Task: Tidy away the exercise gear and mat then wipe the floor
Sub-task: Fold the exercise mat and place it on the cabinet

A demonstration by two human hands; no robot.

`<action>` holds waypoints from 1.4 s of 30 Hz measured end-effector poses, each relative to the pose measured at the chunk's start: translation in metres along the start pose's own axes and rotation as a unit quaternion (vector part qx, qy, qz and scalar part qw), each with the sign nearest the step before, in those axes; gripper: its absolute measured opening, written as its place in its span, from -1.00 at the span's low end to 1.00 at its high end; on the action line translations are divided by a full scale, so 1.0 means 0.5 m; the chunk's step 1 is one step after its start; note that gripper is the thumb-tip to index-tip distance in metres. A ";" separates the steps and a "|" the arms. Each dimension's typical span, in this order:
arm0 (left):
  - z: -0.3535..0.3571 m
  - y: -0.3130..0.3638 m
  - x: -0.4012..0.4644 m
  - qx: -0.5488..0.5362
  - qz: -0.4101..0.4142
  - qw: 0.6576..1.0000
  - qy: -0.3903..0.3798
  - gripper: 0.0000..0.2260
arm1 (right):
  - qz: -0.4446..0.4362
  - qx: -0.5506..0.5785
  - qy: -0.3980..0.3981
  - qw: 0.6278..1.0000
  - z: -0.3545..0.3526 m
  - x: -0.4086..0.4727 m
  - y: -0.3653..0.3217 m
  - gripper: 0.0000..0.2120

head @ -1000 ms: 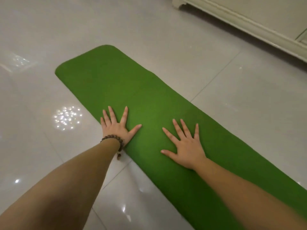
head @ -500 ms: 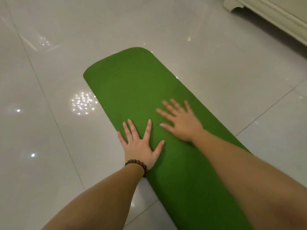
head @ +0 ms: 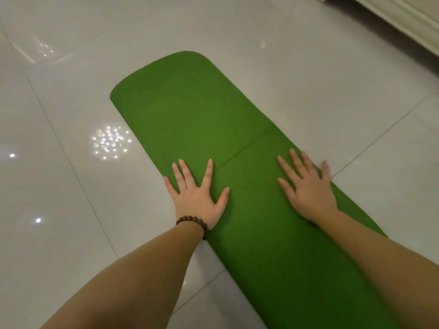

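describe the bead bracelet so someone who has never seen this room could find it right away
Start at the green mat lying on the pale tiled floor. Two bare hands press flat on it; the bracelet circles the wrist of the left hand, at the mat's edge. It is a string of dark brown round beads; the right hand wears none.

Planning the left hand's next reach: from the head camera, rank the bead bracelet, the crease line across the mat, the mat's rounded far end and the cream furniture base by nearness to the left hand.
1. Bead bracelet, on the left hand's own wrist.
2. Crease line, just beyond its fingertips, running right.
3. Rounded far end of the mat, ahead.
4. Cream furniture base, far upper right.
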State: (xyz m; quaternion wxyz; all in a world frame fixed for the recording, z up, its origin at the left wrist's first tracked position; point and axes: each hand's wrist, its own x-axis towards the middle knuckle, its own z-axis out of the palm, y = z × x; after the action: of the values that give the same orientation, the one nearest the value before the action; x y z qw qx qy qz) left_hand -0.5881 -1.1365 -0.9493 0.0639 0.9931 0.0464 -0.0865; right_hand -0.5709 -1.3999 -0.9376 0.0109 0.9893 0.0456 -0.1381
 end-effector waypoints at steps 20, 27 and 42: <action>0.044 0.230 -0.398 -0.002 0.136 0.982 -0.135 -0.36 | 0.036 0.020 -0.193 0.980 0.050 -0.466 0.031 -0.04; 0.087 0.324 -0.583 0.079 0.228 0.934 -0.263 0.13 | 0.219 0.088 -0.233 0.943 0.102 -0.697 0.171 -0.07; 0.015 0.391 -0.598 0.169 0.173 0.923 -0.301 0.29 | 0.423 0.161 -0.127 0.883 -0.062 -1.192 0.150 -0.25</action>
State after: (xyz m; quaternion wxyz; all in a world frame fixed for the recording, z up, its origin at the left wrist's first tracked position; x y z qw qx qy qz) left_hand -0.8625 -1.3547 -0.8802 -0.0797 0.9090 -0.1625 -0.3754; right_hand -1.1263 -1.5255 -0.7434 -0.0854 0.8767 -0.4016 -0.2504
